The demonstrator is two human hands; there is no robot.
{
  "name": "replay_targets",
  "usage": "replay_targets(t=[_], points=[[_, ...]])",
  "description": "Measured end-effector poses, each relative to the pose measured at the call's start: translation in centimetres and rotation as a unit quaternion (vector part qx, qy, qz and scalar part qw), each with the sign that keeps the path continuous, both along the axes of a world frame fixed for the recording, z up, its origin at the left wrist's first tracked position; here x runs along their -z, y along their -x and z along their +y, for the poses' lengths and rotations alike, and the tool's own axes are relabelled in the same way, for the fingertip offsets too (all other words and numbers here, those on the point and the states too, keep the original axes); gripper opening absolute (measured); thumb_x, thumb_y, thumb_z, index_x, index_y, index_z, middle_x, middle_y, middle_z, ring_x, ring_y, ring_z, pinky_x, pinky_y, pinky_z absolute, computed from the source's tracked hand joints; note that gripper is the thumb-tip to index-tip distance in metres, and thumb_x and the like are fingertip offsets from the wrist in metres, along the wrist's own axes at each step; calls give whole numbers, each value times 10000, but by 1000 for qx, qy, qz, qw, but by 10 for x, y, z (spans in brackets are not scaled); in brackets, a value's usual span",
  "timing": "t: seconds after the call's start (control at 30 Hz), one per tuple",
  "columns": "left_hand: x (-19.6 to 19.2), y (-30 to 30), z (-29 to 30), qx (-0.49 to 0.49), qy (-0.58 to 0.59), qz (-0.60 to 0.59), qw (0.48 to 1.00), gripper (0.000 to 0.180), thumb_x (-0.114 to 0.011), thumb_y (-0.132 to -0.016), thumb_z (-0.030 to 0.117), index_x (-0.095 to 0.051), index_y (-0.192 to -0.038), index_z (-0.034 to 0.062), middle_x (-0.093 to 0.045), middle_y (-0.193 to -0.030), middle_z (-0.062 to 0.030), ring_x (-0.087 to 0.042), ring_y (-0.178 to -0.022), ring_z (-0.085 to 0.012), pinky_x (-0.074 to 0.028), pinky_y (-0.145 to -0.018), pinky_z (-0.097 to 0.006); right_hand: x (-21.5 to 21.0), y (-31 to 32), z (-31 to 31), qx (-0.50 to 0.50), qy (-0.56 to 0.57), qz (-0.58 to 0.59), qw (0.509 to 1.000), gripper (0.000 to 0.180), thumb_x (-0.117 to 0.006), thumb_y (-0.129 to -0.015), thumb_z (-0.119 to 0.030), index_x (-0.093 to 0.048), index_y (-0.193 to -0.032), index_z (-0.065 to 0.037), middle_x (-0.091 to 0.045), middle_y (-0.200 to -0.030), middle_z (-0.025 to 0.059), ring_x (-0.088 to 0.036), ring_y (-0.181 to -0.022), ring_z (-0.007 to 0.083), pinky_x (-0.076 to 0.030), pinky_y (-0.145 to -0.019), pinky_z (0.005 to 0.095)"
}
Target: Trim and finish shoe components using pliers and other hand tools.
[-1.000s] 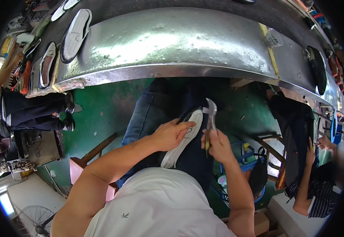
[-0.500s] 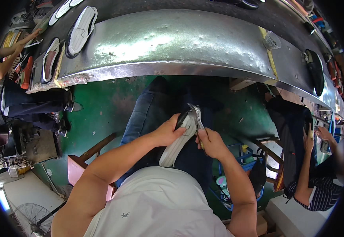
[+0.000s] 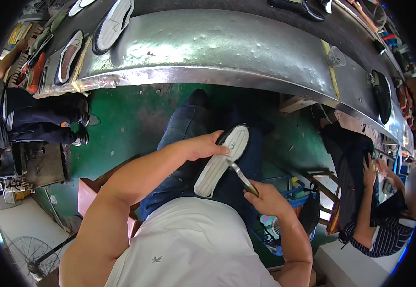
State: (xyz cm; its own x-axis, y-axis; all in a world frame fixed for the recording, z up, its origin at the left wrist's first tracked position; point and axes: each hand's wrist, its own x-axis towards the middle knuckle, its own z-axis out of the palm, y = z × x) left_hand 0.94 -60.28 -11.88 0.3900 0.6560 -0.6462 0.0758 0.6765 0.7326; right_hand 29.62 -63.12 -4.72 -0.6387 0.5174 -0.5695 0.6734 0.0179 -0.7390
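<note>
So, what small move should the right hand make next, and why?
Probably shift the hammer slightly away from the left hand before any tap: the right hand has its head at the white-soled shoe, close to the left thumb resting on the sole.

The left forearm point(image 3: 148, 168) is stretched from eight o'clock toward two, with the elbow bent. The left hand point(image 3: 202, 147) is held near the centre, its thumb point(image 3: 221, 150) pointed to three o'clock. The right forearm point(image 3: 295, 234) is raised from five o'clock; the right hand point(image 3: 271, 198) is directed toward eleven, fingers curled.
</note>
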Motion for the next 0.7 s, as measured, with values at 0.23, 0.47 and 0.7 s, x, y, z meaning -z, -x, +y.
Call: replay_targets(t=[0.23,0.47,0.7], points=[[3,-9,-4,12,-14,14,1000,766,-716,-932,224,-291,-1538,28,-556,-1377,-151,-520,-1277,-244,-406,-1086,-373,-18,45,-21,-172,-406,-99,892,432,-628,-909,-167,-564,-1260,77,-659,-928,226,-683,-911,383,-568,-800,410],[10,11,-13,-64,25,-48,997,641,-703,-942,161,-378,-1480,35,-594,-1286,-104,-547,-1198,-190,-454,-1037,-359,12,56,-13,-161,-244,-79,953,250,-650,-901,-204,-603,-1061,-18,-665,-855,162,-682,-771,380,-557,-702,439],[-12,-9,-30,-9,-96,99,990,698,-703,-934,231,-362,-1521,70,-575,-1363,-153,-539,-1258,-239,-416,-1061,-353,12,22,-47,-4,-81,-62,995,291,-665,-901,-230,-601,-1102,-29,-680,-949,218,-667,-857,429,-530,-750,506]])
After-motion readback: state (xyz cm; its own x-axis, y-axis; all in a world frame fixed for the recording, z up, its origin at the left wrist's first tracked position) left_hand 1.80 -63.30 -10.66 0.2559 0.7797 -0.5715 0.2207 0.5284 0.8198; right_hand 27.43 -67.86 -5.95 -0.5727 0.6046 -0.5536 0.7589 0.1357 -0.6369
